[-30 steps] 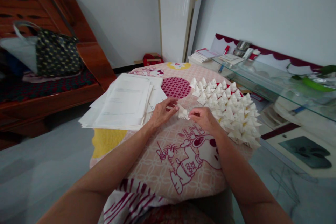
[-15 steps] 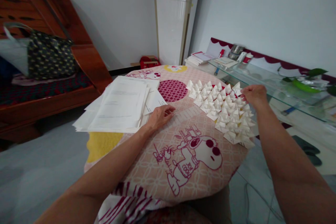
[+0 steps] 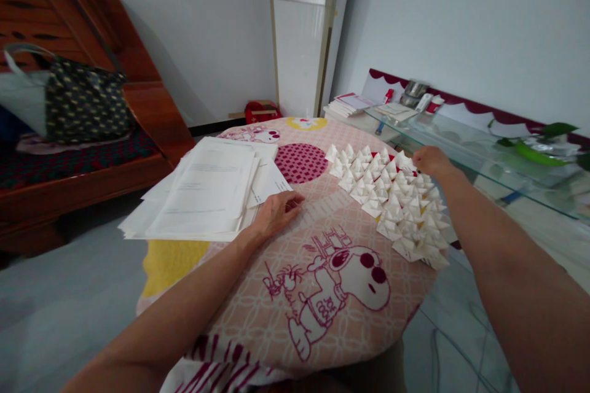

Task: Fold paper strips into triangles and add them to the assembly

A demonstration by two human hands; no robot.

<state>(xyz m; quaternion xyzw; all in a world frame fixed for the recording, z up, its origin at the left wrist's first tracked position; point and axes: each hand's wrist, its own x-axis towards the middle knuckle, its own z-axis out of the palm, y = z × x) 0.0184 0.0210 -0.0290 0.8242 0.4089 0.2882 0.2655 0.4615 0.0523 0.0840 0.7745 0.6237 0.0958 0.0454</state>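
Here, the right hand [image 3: 432,161], grip unclear, borders spiky folded paper [image 3: 391,212]; the left hand [image 3: 279,215] curls, loosely parted.

Sheets of paper [image 3: 198,190] are stacked on the table [image 3: 350,338], left of the left fingers [image 3: 293,198]. Folded paper pieces [image 3: 389,187] are set out in rows on the same table, right of the left fingers, with their far right edge reached by the right fingers [image 3: 418,161]. Beyond the right fingers and to their right, a bowl [image 3: 541,153] is held on a shelf [image 3: 470,150]. Well left of all the fingers, bags [image 3: 85,101] are placed on a seat [image 3: 152,109]. An appliance [image 3: 302,43] is positioned behind the table.
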